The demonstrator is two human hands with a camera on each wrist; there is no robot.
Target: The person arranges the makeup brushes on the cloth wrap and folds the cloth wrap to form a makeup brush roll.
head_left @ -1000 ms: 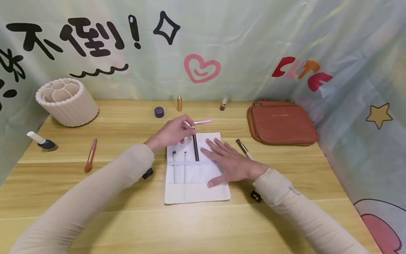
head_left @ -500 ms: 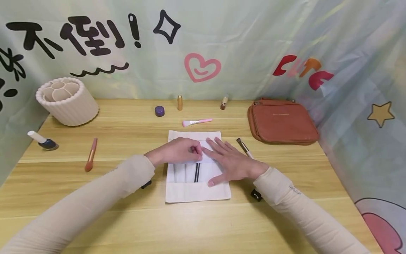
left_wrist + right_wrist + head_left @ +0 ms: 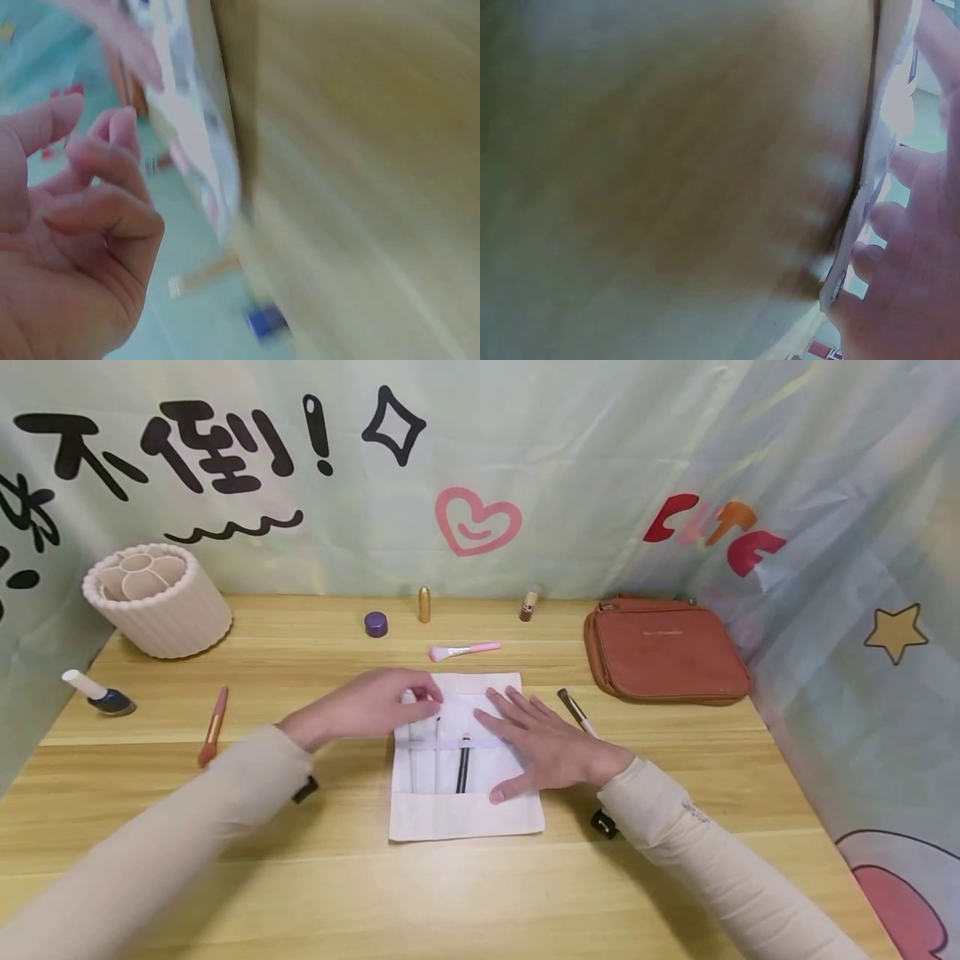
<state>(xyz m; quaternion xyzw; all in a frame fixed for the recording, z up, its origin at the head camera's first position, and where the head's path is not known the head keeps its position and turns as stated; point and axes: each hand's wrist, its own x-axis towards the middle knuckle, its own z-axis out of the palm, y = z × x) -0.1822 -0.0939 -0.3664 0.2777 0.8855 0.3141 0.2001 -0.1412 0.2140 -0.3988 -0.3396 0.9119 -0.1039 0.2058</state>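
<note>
A white cloth brush roll (image 3: 480, 814) lies flat on the wooden table (image 3: 300, 860). Its pocket holds two white-handled brushes (image 3: 412, 760) and a black brush (image 3: 462, 764) under a pale band. My left hand (image 3: 420, 695) hovers over the roll's upper left corner, by the tips of the white brushes. In the left wrist view its fingers (image 3: 105, 217) are loosely curled and hold nothing. My right hand (image 3: 540, 739) lies flat with spread fingers on the right half of the roll. The right wrist view shows blurred fingers (image 3: 907, 277) at the cloth's edge (image 3: 889, 112).
A pink brush (image 3: 463, 650) lies just beyond the roll, a dark-tipped brush (image 3: 576, 710) to its right. A brown bag (image 3: 666, 650) sits at the right rear, a white ribbed holder (image 3: 157, 600) at the left rear. Nail polish (image 3: 97, 693), an orange brush (image 3: 213, 725), a purple jar (image 3: 377, 624) and a gold tube (image 3: 424, 605) are also on the table.
My left hand slid the black brush down into the pocket, let go of it and moved left to the roll's upper corner. My right hand stayed flat on the cloth.
</note>
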